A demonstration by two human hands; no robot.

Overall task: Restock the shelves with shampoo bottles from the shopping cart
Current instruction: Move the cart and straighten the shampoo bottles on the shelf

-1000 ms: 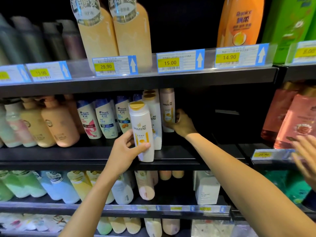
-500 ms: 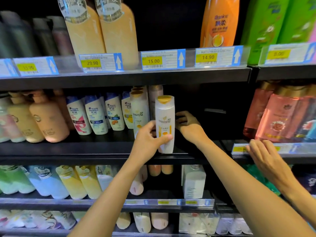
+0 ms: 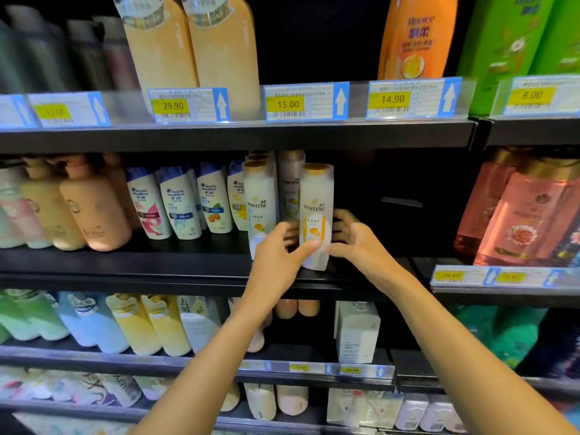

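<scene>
Shifted from before the Pantene row (image 3: 259, 199) to just right of it, the bottle (image 3: 315, 208) stands upright on the middle shelf (image 3: 157, 268); left hand (image 3: 276, 255) and right hand (image 3: 361, 246) both clasp its lower half.

The front white bottle (image 3: 315, 215) is carrying the word PANTENE above its yellow panel. Just left of it, a second white bottle (image 3: 259, 208) is showing PANTENE too, and the paler bottle (image 3: 292, 186) behind it is bearing the same brand. Farther left of it, the blue-capped bottles (image 3: 175, 202) are displaying "head & shoulders". Straight above it, the middle tag (image 3: 306, 102) is reading 15.00. Up to its left, the left tag (image 3: 188, 105) is reading 29.90. Up to its right, the right tag (image 3: 412, 97) is reading 14.90 and the far-right tag (image 3: 539, 95) 8.00. High to its right, the orange bottle (image 3: 417, 36) is showing Rejoice. Low to its right, the lower tag (image 3: 459, 275) is reading 29.90.
</scene>
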